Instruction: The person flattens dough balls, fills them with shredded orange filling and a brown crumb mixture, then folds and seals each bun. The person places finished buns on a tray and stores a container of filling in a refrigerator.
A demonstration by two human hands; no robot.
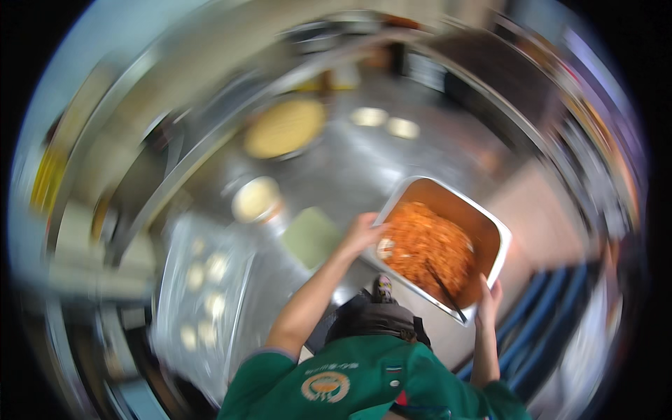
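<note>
Between my hands is a deep rectangular metal pan (498,262) with rounded corners. Orange-red shredded food (427,245) fills much of it, and a dark stick-like utensil (442,285) leans inside against the near rim. My left hand (364,233) grips the pan's left edge, its fingers over the rim. At the lower right corner, my right hand (488,302) holds the pan from the outside. A small white piece (385,248) lies at the pan's left inner side, close to my left fingers.
A steel worktable (329,168) spreads ahead, bearing a round yellow tray (285,127), a pale-topped tub (256,199), a green board (311,236) and white dough rounds (369,117). A plastic-covered tray (175,294) with several dough pieces lies left. Blue tubes (546,315) run at right.
</note>
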